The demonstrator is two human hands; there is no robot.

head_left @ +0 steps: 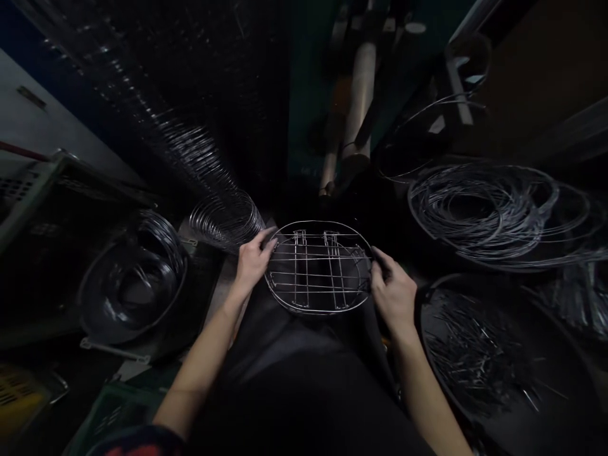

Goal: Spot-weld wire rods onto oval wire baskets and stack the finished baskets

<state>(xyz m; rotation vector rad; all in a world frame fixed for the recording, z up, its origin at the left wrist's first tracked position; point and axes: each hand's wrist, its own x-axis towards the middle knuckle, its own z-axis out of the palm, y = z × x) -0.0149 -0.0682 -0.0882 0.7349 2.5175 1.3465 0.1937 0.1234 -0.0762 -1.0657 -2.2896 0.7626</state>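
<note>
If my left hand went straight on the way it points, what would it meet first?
Likely the wire rack: the left hand touches its left rim, fingers pointing across it. The coiled wire rings sit beside that line.

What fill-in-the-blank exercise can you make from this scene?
1. The rack has an ____ outline.
2. The left hand and the right hand grip it, so ____ hands hold it.
3. The short wire pieces lie on the person's ____ side.
Missing words: oval; two; right.
</note>
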